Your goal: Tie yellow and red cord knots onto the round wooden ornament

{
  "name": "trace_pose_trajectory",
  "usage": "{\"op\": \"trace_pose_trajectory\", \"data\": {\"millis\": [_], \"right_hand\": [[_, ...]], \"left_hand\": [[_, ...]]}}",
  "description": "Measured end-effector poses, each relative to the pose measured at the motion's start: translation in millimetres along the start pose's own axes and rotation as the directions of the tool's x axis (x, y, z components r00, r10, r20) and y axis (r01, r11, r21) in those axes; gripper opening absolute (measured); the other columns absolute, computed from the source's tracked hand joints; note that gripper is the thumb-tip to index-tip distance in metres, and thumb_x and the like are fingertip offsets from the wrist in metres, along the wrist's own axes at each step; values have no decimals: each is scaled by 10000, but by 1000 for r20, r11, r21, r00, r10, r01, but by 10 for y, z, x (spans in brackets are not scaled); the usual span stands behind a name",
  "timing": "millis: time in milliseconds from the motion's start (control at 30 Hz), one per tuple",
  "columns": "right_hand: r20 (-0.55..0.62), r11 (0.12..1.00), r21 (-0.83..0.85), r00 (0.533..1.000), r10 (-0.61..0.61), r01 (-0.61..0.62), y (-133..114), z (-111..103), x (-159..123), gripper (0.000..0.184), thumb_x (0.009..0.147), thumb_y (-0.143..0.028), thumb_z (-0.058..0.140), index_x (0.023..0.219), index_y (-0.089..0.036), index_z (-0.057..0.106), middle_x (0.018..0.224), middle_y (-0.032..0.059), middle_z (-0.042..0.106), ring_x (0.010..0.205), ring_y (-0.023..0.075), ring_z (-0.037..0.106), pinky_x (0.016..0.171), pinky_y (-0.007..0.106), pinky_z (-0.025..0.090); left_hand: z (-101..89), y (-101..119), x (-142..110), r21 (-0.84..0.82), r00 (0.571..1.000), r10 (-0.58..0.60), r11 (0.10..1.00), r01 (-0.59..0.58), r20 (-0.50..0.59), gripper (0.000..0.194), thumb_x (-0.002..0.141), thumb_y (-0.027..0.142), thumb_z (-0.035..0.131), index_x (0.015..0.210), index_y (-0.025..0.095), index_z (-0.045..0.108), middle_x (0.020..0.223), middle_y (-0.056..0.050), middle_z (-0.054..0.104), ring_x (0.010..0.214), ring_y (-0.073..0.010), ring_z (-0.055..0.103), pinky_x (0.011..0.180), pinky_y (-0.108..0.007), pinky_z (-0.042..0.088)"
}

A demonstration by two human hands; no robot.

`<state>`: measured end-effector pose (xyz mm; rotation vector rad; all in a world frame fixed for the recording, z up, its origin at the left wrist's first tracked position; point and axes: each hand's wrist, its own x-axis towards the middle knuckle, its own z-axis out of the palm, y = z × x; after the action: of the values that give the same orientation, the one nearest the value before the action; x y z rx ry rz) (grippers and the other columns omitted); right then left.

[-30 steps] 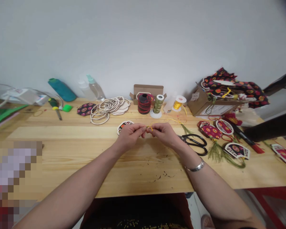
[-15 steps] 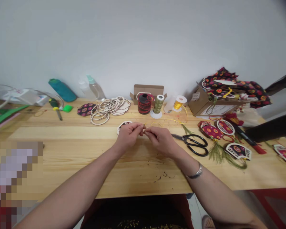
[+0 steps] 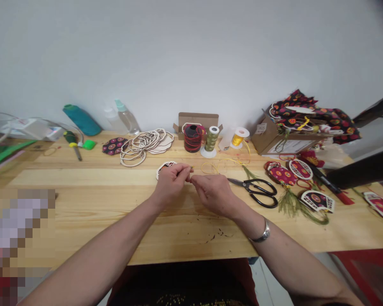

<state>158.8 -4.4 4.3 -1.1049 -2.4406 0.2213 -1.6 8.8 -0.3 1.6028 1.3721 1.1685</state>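
My left hand [image 3: 173,182] is closed, thumb and forefinger pinched together, with a bit of yellow cord [image 3: 192,167] showing at the fingertips. Against those fingertips meets my right hand [image 3: 213,192], also closed in a pinch; what it grips is too small to make out. Partly hidden behind the left hand lies a white-framed ornament [image 3: 161,171] with a dark patterned middle. A thin yellow thread [image 3: 209,165] loops on the table just beyond the right hand and runs toward a green tassel [image 3: 249,173]. Black-handled scissors [image 3: 263,188] lie to the right, blades toward that hand.
Along the wall stand a dark red cord spool [image 3: 192,139], an olive thread cone [image 3: 212,142], a yellow spool [image 3: 238,138] and a cardboard box [image 3: 261,138] heaped with fabric. Wooden frames [image 3: 147,142] are piled left; finished ornaments [image 3: 317,200] lie right, near a black post [image 3: 354,170].
My right hand has turned slightly, its fingers curling lower against the left fingertips. The left hand keeps its pinch. The view has shifted a little.
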Motion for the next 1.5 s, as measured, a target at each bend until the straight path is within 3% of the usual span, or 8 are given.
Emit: {"op": "trace_pose_trajectory", "data": {"millis": [267, 433, 600, 700, 867, 933, 1233, 1500], "right_hand": [[47, 998, 3, 997, 61, -61, 42, 51, 31, 246, 896, -156, 404, 895, -182, 648, 741, 43, 686, 624, 134, 558, 555, 250, 286], [-1, 988, 149, 999, 48, -48, 129, 54, 54, 276, 861, -117, 425, 940, -142, 688, 930, 107, 693, 849, 177, 593, 762, 286, 440], [-73, 952, 295, 991, 108, -82, 230, 89, 78, 488, 680, -1, 433, 1097, -85, 673, 1243, 181, 578, 1167, 246, 493, 1021, 417, 375], [7, 778, 602, 975, 223, -182, 217, 76, 102, 487, 689, -19, 422, 1061, -172, 697, 1202, 100, 625, 1142, 210, 534, 1032, 418, 374], [180, 179, 957, 952, 248, -227, 119, 68, 125, 225, 839, -276, 528, 841, -181, 732, 867, 49, 700, 896, 168, 627, 927, 377, 461], [232, 39, 966, 928, 291, -254, 91, 80, 128, 225, 806, -363, 610, 830, -173, 728, 806, 36, 686, 793, 141, 627, 860, 353, 494], [310, -114, 949, 805, 506, -294, 110, 129, 157, 262, 609, -341, 787, 782, -155, 722, 538, -24, 615, 477, 85, 548, 538, 259, 508], [248, -80, 965, 777, 578, -249, 91, 95, 176, 204, 559, -290, 783, 665, -142, 690, 426, -61, 497, 377, 33, 319, 371, 193, 224]], "left_hand": [[-15, -2, 57, -480, 954, -252, 825, 298, 160, 206, 701, 328, 684, 693, 123, 682, 486, 44, 479, 413, -52, 341, 414, -214, 225], [-19, -5, 57, -542, 960, -237, 792, 281, 152, 197, 699, 309, 706, 709, 114, 686, 503, 29, 502, 434, -48, 349, 418, -210, 190], [-13, -36, 32, -498, 973, -186, 836, 230, 138, 192, 737, 318, 684, 710, 128, 681, 523, 29, 509, 449, -56, 348, 434, -222, 197], [-10, -43, 13, -448, 978, -142, 873, 196, 152, 206, 762, 329, 659, 704, 132, 679, 523, 30, 496, 464, -67, 351, 452, -231, 222], [6, -23, -10, -398, 981, -102, 903, 162, 168, 213, 779, 342, 635, 716, 143, 679, 534, 31, 488, 508, -85, 383, 490, -233, 274], [11, -5, -15, -363, 981, -95, 919, 151, 169, 234, 781, 354, 626, 673, 149, 661, 543, 29, 491, 519, -90, 397, 499, -233, 293], [2, 91, -31, -211, 981, -49, 973, 89, 188, 292, 795, 331, 580, 554, 167, 562, 527, 28, 493, 510, -96, 393, 523, -241, 329], [0, 42, -38, -259, 962, -91, 953, 159, 256, 272, 799, 348, 578, 610, 155, 611, 550, 20, 501, 497, -89, 367, 490, -243, 283]]}}
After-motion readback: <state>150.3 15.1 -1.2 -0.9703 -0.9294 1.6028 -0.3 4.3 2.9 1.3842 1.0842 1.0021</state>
